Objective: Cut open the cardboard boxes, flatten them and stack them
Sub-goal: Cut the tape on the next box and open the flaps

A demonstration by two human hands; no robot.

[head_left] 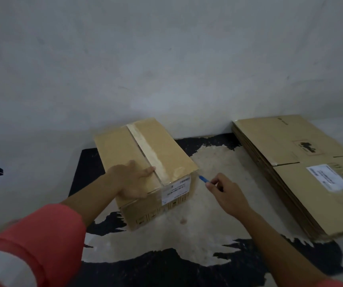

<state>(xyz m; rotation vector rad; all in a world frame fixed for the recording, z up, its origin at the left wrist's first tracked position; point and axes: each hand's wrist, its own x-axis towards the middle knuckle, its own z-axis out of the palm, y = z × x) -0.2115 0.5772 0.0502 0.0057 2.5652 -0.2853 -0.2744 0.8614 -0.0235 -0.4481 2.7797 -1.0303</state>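
A closed cardboard box (166, 152) sits on the floor mat, sealed along its top by a strip of clear tape (147, 154), with a white label on its near end. My left hand (132, 180) rests on the box's near top edge, fingers spread over the lid and the thumb down the side. My right hand (226, 190) pinches a small blue cutter (204, 179), whose tip points at the box's near right corner, just short of it. A stack of flattened cardboard boxes (294, 162) lies at the right.
A black and cream patterned mat (197, 241) covers the floor under the box. A pale wall (166, 59) rises close behind the box and the stack. Bare mat lies between the box and the flattened stack.
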